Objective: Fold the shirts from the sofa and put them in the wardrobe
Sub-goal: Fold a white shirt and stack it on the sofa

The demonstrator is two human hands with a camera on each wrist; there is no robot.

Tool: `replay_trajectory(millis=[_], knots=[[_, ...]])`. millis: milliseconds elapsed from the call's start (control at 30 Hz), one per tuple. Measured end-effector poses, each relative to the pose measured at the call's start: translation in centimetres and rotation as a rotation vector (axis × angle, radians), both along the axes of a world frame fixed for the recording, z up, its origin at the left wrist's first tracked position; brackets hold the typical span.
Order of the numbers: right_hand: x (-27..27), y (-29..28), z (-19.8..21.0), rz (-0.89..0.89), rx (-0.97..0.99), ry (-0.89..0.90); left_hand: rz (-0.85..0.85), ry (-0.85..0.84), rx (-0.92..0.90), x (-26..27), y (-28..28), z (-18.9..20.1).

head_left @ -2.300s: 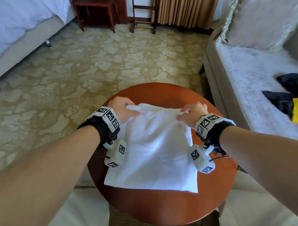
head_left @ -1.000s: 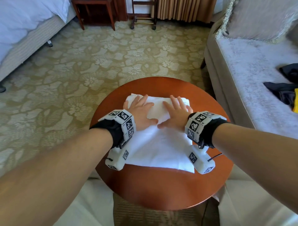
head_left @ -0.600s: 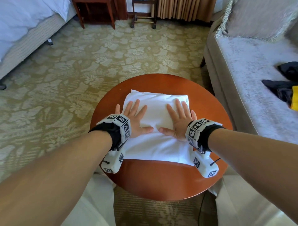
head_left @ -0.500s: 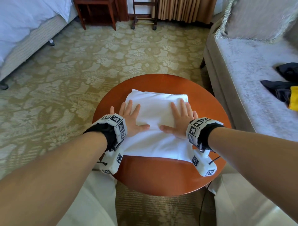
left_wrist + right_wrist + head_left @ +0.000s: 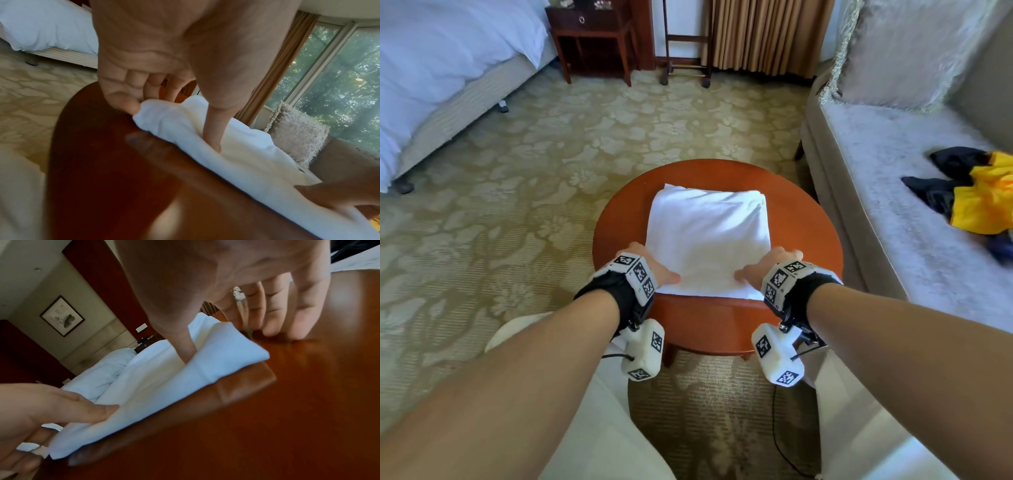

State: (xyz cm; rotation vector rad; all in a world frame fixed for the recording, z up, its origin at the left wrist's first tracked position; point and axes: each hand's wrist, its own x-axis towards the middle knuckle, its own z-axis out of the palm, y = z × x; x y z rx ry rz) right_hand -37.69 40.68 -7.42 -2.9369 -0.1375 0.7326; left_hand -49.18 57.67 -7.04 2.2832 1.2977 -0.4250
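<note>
A white shirt (image 5: 707, 240), folded into a rectangle, lies on the round wooden table (image 5: 722, 325). My left hand (image 5: 657, 270) is at its near left corner and my right hand (image 5: 767, 263) at its near right corner. In the left wrist view the thumb presses down on the shirt (image 5: 246, 162) while the fingers (image 5: 127, 100) curl in at its side edge, pinching the corner. In the right wrist view the thumb lies on the shirt (image 5: 154, 386) and the fingertips (image 5: 273, 332) meet the table (image 5: 287, 402) at the cloth's edge. A yellow shirt (image 5: 983, 198) and dark clothes (image 5: 955, 161) lie on the sofa (image 5: 893, 171).
A bed (image 5: 448, 51) stands at the far left with a dark nightstand (image 5: 592, 34) beside it. A wooden rack (image 5: 685, 41) and curtains are at the back. A pale cushion (image 5: 914, 51) sits on the sofa. Patterned carpet surrounds the table.
The shirt was folded over once more into a smaller rectangle. Both hands smoothed it flat, then slid back to its near corners, thumbs on top and fingers at the side edges.
</note>
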Motion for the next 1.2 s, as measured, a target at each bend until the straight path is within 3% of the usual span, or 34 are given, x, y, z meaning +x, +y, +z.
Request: replay_trajectory(millis=[133, 267, 333, 467, 600, 667, 900, 967, 1067, 1200], knots=[[-1.5, -1.1, 0.3, -0.032, 0.080, 0.040, 0.036, -0.023, 0.003, -1.5, -1.1, 0.1], [-2.7, -1.4, 1.8, 0.156, 0.138, 0.183, 0.019, -0.022, -0.011, -2.7, -1.9, 0.8], [-2.9, -1.0, 2.3, 0.072, 0.205, 0.306, 0.016, -0.015, -0.022, -3.2, -2.2, 1.1], [-3.5, -1.9, 3.3, 0.040, 0.313, 0.323, 0.064, -0.051, -0.094, -4.1, -1.6, 0.9], [-3.6, -4.0, 2.7, 0.049, 0.310, 0.368, 0.199, -0.218, -0.185, -4.5, -0.3, 0.1], [-3.2, -4.1, 2.8, -0.103, 0.407, 0.395, 0.227, -0.306, -0.233, -4.6, -0.1, 0.1], [-1.9, -4.6, 4.8, -0.198, 0.521, 0.476, 0.293, -0.654, -0.355, -4.9, 0.6, 0.8], [-1.0, -4.7, 5.3, -0.265, 0.575, 0.388, 0.299, -0.723, -0.420, -4.9, 0.6, 1.4], [0.1, -4.7, 5.2, -0.181, 0.662, 0.174, 0.312, -0.797, -0.511, -4.8, 0.3, 1.9], [-0.2, -4.6, 5.6, -0.245, 0.691, 0.162, 0.413, -0.862, -0.658, -4.3, 0.9, 1.4]])
